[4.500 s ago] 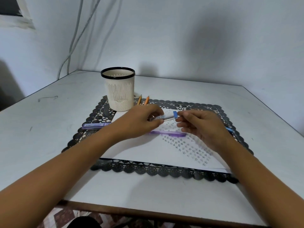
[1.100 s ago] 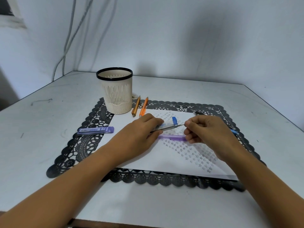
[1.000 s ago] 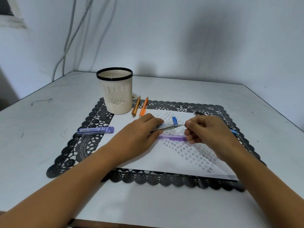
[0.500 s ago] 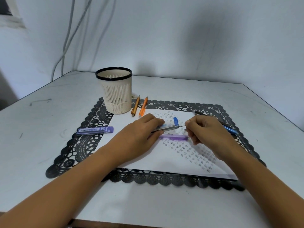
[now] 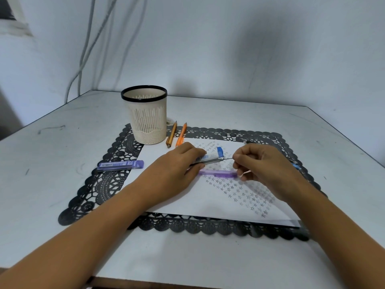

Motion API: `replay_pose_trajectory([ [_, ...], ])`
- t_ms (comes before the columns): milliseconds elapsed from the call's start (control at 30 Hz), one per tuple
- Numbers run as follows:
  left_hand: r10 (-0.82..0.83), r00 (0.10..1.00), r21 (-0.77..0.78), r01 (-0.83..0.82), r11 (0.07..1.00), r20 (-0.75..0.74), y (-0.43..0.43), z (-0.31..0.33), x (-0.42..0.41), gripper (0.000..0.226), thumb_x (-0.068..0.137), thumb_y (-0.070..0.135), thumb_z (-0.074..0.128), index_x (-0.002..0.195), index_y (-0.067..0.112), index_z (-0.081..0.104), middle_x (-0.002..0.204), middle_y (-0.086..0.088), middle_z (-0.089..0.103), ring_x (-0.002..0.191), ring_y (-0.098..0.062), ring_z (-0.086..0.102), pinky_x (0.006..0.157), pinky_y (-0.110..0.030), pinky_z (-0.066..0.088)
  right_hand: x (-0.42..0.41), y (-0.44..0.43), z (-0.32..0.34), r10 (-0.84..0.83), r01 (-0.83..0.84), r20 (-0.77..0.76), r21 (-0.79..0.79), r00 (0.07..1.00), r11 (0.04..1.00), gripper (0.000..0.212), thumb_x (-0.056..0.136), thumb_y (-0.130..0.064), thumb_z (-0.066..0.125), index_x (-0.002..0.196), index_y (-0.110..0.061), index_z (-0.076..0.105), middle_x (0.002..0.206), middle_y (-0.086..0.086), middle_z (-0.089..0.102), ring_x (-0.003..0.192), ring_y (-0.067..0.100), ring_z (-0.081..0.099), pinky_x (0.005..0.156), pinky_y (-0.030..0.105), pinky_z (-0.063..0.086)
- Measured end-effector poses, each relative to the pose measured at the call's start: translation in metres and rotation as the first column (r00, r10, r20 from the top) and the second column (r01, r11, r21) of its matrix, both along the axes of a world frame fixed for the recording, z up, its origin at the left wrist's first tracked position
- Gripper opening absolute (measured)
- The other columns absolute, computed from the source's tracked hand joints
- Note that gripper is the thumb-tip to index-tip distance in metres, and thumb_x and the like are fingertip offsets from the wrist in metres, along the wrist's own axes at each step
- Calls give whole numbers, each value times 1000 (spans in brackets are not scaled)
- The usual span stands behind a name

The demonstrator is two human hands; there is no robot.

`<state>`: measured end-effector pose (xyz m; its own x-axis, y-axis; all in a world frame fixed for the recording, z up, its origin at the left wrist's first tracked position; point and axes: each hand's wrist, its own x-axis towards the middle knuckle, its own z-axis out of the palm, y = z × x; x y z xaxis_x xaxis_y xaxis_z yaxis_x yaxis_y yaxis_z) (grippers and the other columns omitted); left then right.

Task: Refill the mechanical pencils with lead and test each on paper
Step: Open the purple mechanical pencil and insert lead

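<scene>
left hand (image 5: 173, 170) – grips lead tube (image 5: 210, 159) over paper (image 5: 187, 203) | right hand (image 5: 264, 165) – pinches lead (image 5: 228, 158) at tube's open end

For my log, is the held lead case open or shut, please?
Open: blue cap flipped aside off the case; right hand pinches lead at its mouth.

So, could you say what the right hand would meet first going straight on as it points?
Probably the clear plastic lead tube with a blue cap that the left hand holds; the right hand pinches a thin lead.
</scene>
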<state>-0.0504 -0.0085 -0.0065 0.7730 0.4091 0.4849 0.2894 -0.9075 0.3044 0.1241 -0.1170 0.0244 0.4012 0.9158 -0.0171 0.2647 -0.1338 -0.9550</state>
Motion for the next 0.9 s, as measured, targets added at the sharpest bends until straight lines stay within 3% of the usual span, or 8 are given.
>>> replay_pose_trajectory([
  [600,-26,1000,-9,26,1000,-17,-3,1,0,45,86,39,35,112,11,58,101,-2,59,83,-20,60,69,-37,53,1,-1,2,-26,27,126,-7,992,1000,10,86,-11,60,77,-9,64,62,-2,59,50,2,54,53,20,45],
  [900,-14,1000,-9,14,1000,-23,-3,1,0,46,86,40,34,113,12,58,102,-2,59,84,-20,60,69,-37,53,1,-2,4,-59,62,111,-21,992,998,11,88,-10,57,78,-9,62,66,2,59,54,8,54,54,23,45],
])
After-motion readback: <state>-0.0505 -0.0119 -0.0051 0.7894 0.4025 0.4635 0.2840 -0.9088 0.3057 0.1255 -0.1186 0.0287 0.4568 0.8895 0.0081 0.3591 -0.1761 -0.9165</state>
